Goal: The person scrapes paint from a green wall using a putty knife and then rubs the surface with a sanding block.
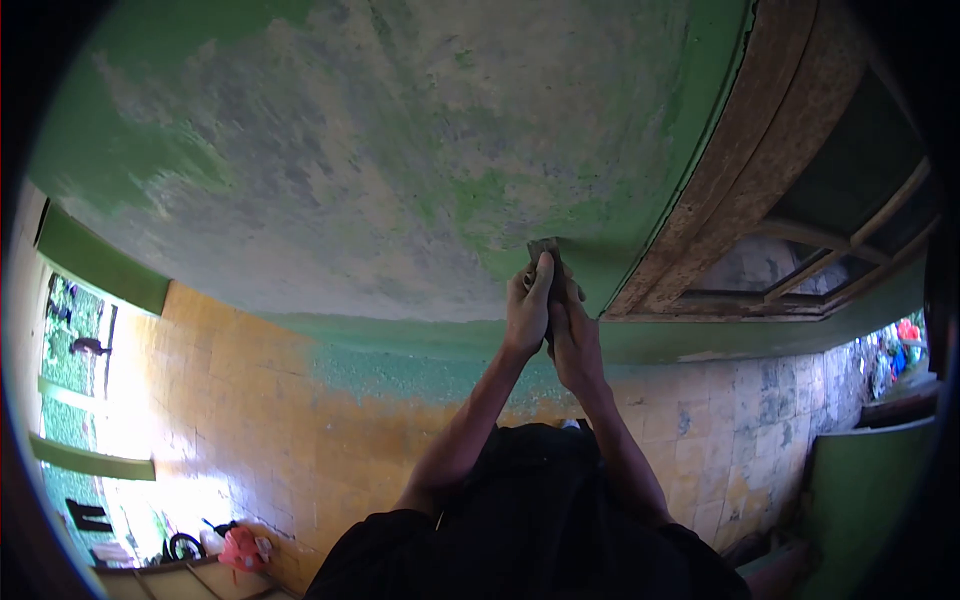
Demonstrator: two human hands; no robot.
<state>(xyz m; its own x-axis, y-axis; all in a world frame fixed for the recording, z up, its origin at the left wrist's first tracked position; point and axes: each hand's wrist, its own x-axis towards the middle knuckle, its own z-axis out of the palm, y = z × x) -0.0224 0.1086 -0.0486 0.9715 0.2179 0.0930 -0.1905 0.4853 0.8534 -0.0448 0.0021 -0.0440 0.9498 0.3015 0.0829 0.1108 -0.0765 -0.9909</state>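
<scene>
Both hands are wrapped round a dark, flat-ended scraper (544, 246), its end up against the wall (400, 170). My left hand (528, 310) is closed on it with the thumb along its face. Just to the right, my right hand (575, 340) closes round its lower part, hiding most of the handle. Green paint covers parts of the wall, while a wide patch is worn to grey and whitish plaster. Some green flecks remain close to the tool.
A brown wooden window frame (720, 180) with glass panes borders the wall on the right. Below lies a yellowish tiled floor (330, 440), with green speckles along the wall's foot. A pink bag-like thing (243, 549) is at lower left, and a green panel (870, 500) at lower right.
</scene>
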